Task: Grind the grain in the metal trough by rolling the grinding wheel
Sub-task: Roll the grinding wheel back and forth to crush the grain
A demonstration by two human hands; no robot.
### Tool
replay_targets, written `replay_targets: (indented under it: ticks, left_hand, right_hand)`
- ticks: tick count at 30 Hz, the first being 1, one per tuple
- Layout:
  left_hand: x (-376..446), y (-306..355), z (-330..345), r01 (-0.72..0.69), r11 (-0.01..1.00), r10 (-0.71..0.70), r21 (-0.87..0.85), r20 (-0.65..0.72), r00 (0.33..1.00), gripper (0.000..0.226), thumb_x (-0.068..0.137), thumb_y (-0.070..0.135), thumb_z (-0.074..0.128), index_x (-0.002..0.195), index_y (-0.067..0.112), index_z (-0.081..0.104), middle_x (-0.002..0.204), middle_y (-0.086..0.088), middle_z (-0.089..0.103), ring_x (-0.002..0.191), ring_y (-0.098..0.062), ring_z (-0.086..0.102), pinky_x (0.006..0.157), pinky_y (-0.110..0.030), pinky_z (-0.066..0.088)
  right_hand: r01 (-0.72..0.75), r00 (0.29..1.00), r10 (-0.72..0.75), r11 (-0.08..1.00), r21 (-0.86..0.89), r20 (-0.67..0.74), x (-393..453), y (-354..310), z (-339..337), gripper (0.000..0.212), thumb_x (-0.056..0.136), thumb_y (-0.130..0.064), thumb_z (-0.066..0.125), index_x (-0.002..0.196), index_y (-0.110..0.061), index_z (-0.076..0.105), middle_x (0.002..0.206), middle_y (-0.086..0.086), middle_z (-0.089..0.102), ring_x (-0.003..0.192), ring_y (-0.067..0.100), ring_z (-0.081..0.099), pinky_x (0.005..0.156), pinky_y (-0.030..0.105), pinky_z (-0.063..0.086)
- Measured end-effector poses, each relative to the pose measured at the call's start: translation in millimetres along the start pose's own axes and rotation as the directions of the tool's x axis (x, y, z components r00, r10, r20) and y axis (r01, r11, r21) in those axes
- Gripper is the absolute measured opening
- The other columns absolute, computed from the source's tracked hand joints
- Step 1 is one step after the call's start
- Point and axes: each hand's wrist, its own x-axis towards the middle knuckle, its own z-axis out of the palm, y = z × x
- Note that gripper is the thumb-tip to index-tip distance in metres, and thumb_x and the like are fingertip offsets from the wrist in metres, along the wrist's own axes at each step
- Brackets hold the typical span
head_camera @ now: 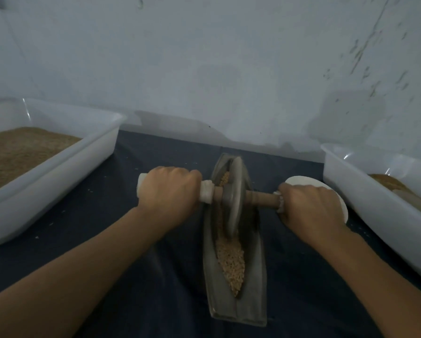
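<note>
Dark worktop (156, 276) lay open between the left tub (58, 181) and the trough (229, 311). On the right, tighter: a white dish (299, 181) and the right tub (365, 198) crowded in, wall (204, 69) close behind.

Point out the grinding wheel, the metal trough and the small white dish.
grinding wheel (235, 196): head view, on the disc's flat face.
metal trough (213, 284): head view, on its near left wall.
small white dish (302, 182): head view, on its far rim.

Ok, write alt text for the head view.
Both hands, left hand and right hand, grip the axle handles of a grinding wheel standing in a boat-shaped metal trough of grain. White plastic tubs of grain flank it on a dark cloth.
</note>
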Motion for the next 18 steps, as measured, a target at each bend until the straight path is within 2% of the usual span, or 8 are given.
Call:
replay_targets:
  ticks: [2,6,8,10,12,14,16,18]
  left_hand:
    - [15,0,9,0.012,1.0,-0.012,-0.027,-0.004,1.0,0.026,0.08,0.029,0.061,0.069,0.024,0.037,0.069,0.007,0.058,0.055,-0.016,0.039,0.051,-0.028,0.019]
    - [24,1,8,0.002,0.999,-0.001,-0.037,0.014,1.0,0.022,0.084,0.03,0.056,0.074,0.024,0.038,0.077,0.006,0.059,0.062,-0.017,0.048,0.057,-0.03,0.026]
    - [12,0,-1,0.003,0.998,-0.001,-0.058,0.027,1.0,0.023,0.083,0.034,0.057,0.074,0.026,0.037,0.074,0.007,0.056,0.06,-0.016,0.045,0.055,-0.029,0.026]
    - [-9,-2,-13,-0.014,0.997,0.016,-0.08,0.016,1.0,0.028,0.078,0.036,0.062,0.07,0.028,0.037,0.064,0.009,0.046,0.054,-0.013,0.039,0.05,-0.027,0.023]
    - [-31,-3,-27,-0.082,0.992,0.08,-0.093,-0.018,0.997,0.043,0.06,0.033,0.075,0.063,0.029,0.032,0.054,0.011,0.034,0.045,-0.011,0.029,0.045,-0.022,0.01]
    - [-40,-4,-37,-0.101,0.988,0.095,-0.117,-0.05,0.994,0.057,0.043,0.027,0.083,0.059,0.027,0.029,0.051,0.012,0.027,0.041,-0.011,0.02,0.049,-0.018,0.0]
    - [-38,-4,-35,-0.092,0.987,0.089,-0.132,-0.03,0.996,0.059,0.038,0.024,0.085,0.059,0.026,0.029,0.05,0.011,0.027,0.041,-0.011,0.02,0.051,-0.018,-0.001]
    - [-26,-3,-26,-0.085,0.993,0.086,-0.087,0.006,0.996,0.057,0.044,0.027,0.085,0.06,0.026,0.03,0.05,0.011,0.03,0.042,-0.011,0.022,0.049,-0.02,0.001]
  right_hand:
    - [-0.045,0.999,0.045,0.998,0.041,0.006,13,1,9,0.031,0.082,-0.027,0.066,0.068,-0.02,0.04,0.057,0.001,0.052,0.05,0.027,0.052,0.044,0.03,0.037]
    - [-0.081,0.994,0.078,0.996,0.027,0.082,16,1,6,0.025,0.088,-0.034,0.056,0.074,-0.022,0.039,0.064,-0.002,0.051,0.058,0.025,0.054,0.05,0.031,0.039]
    - [-0.048,0.991,0.048,0.999,0.002,0.126,4,1,-3,0.02,0.086,-0.037,0.056,0.076,-0.025,0.045,0.064,-0.004,0.054,0.056,0.022,0.053,0.049,0.03,0.037]
    - [0.005,0.995,-0.006,1.0,0.009,0.097,-14,-1,-17,0.019,0.079,-0.037,0.064,0.073,-0.025,0.05,0.057,-0.005,0.052,0.046,0.02,0.048,0.043,0.027,0.028]
    - [0.042,0.999,-0.043,0.998,0.052,0.008,-32,-3,-32,0.023,0.071,-0.033,0.069,0.064,-0.023,0.05,0.048,-0.005,0.05,0.037,0.021,0.044,0.042,0.022,0.022]
    - [0.065,0.998,-0.063,0.995,0.078,-0.024,-41,-4,-41,0.026,0.066,-0.029,0.073,0.06,-0.021,0.049,0.045,-0.004,0.049,0.033,0.02,0.042,0.043,0.019,0.019]
    - [0.056,0.998,-0.058,0.994,0.095,0.02,-39,-4,-39,0.028,0.063,-0.027,0.077,0.06,-0.021,0.05,0.045,-0.004,0.049,0.033,0.019,0.042,0.042,0.018,0.017]
    - [0.035,0.997,-0.038,0.999,0.04,0.064,-28,-3,-26,0.022,0.07,-0.03,0.073,0.067,-0.022,0.053,0.051,-0.004,0.052,0.04,0.02,0.047,0.043,0.023,0.022]
